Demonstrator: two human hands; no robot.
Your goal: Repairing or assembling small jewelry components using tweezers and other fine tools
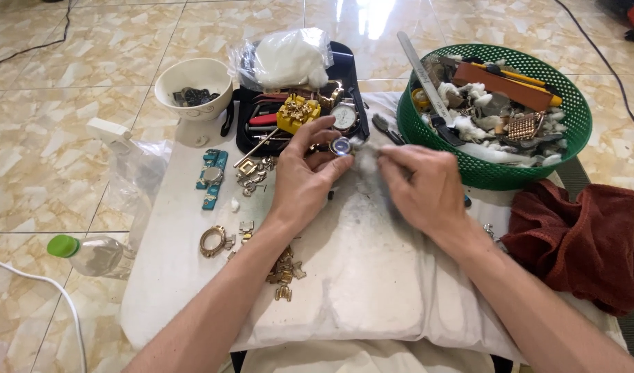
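My left hand (304, 176) holds a small round watch case (340, 146) with a shiny glass face between thumb and fingers. My right hand (420, 188) pinches a grey-white cotton wad (364, 155) right beside the case, touching it. Both hands hover over a white cloth-covered work surface (358, 276), stained grey under the hands. Gold watch-band links (284, 266) lie by my left forearm.
A green mesh basket (493, 173) of tools and cotton stands at right, a dark red towel (586, 238) beside it. A black tray (299, 110) holds tools and a watch; a white bowl (192, 86), a teal strap (211, 177), a gold bezel (212, 241) and a plastic bottle (92, 254) are at left.
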